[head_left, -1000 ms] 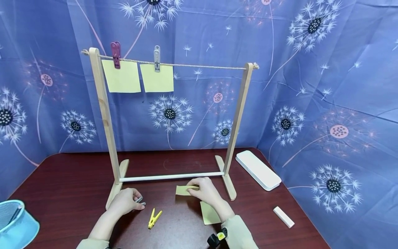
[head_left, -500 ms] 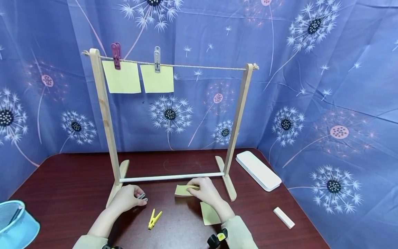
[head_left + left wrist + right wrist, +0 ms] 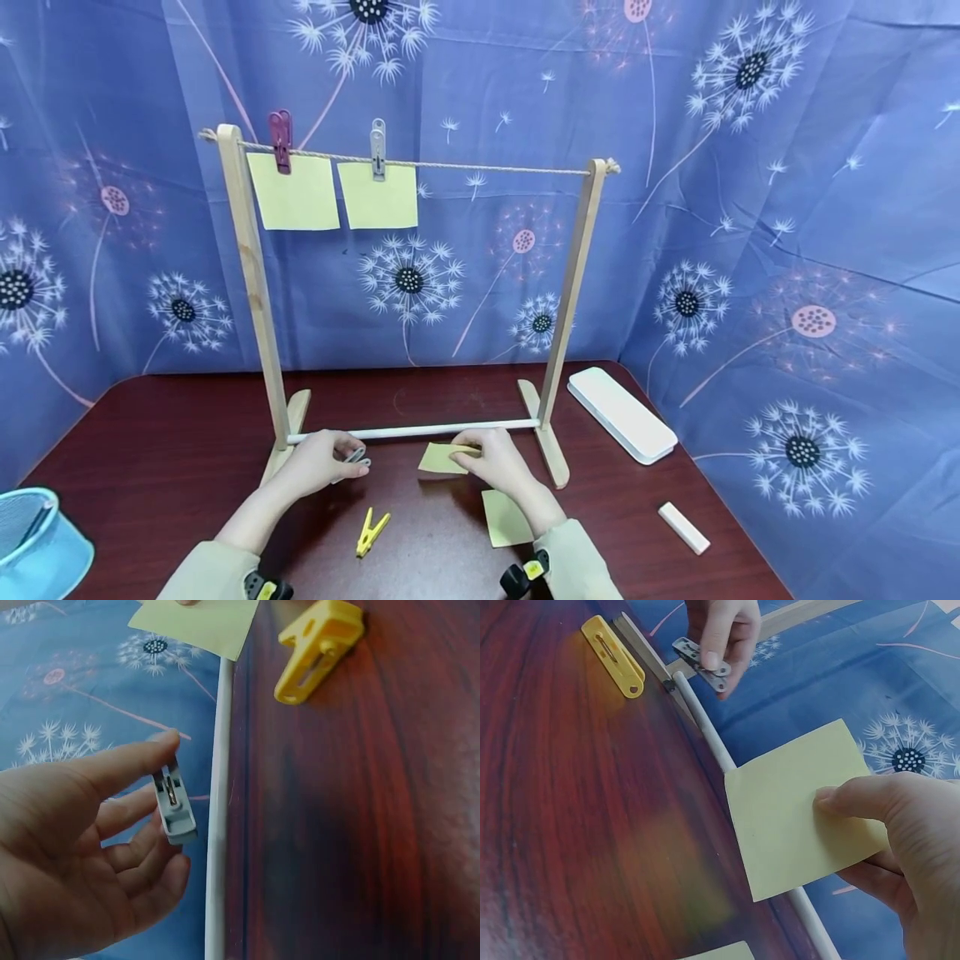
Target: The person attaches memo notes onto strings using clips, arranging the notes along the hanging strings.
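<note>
Between thumb and fingers my left hand (image 3: 318, 462) pinches a grey clothespin (image 3: 174, 802), above the table just in front of the rack's lower bar. My right hand (image 3: 498, 458) pinches a yellow sticky note (image 3: 795, 817) by one edge, thumb on its face. A second sticky note (image 3: 506, 518) lies on the table below the right wrist. The yellow clothespin (image 3: 371, 533) lies on the table between the two forearms. On the rope (image 3: 487, 167) of the wooden rack hang two notes, one under a maroon clothespin (image 3: 281, 142), the other under a grey one.
The wooden rack (image 3: 255, 283) stands behind both hands, its white lower bar (image 3: 442, 430) close to them. At right lie a white case (image 3: 622, 414) and a small white block (image 3: 684, 527). A blue mesh holder (image 3: 52, 542) stands at the left edge.
My left hand has risen and shifted right with the grey clothespin, closer to the right hand. The note in my right hand has tilted so more of its face shows.
</note>
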Tool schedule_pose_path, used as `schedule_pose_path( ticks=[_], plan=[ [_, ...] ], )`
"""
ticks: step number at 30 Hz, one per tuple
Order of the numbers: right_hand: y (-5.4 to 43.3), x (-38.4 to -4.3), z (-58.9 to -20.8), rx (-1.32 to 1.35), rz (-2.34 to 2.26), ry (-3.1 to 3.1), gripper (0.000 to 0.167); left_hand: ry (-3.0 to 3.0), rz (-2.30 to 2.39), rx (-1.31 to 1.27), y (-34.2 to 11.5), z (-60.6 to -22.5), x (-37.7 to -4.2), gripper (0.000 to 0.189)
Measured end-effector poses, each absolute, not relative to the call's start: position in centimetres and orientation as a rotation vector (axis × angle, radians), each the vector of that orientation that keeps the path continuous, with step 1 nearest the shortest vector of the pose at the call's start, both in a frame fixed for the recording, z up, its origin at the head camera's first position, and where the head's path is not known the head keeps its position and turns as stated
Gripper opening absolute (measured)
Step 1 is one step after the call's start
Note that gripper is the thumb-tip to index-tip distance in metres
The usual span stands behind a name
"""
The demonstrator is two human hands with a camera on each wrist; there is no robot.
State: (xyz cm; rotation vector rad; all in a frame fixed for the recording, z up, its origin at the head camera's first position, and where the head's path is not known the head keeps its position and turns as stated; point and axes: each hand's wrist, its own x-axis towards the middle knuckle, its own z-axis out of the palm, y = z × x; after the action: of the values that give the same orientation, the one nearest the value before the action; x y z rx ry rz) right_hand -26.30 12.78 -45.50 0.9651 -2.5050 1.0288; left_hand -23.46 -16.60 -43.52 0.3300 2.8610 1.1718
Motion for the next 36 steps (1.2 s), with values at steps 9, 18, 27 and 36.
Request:
schedule_pose_path(
  ticks=[9,18,27,36],
  plan=[
    [13.6,-26.8,-45.0,0.911,1.055,-2.549,0.007,2.821,1.328,0.429,-15.3,-42.7,-25.0,0.034],
    [14.3,-27.6,-44.1,0.87,1.149,-2.504,0.005,2.92,1.363,0.583,-14.6,-40.9,-26.6,0.031],
    [14.8,-28.4,-42.4,0.778,1.166,-2.475,0.006,2.87,1.422,0.704,-13.2,-36.3,-27.7,0.036],
    [14.9,-29.5,-40.4,0.687,1.271,-2.419,0.012,2.864,1.552,0.713,-12.0,-31.9,-28.6,0.041]
  ],
)
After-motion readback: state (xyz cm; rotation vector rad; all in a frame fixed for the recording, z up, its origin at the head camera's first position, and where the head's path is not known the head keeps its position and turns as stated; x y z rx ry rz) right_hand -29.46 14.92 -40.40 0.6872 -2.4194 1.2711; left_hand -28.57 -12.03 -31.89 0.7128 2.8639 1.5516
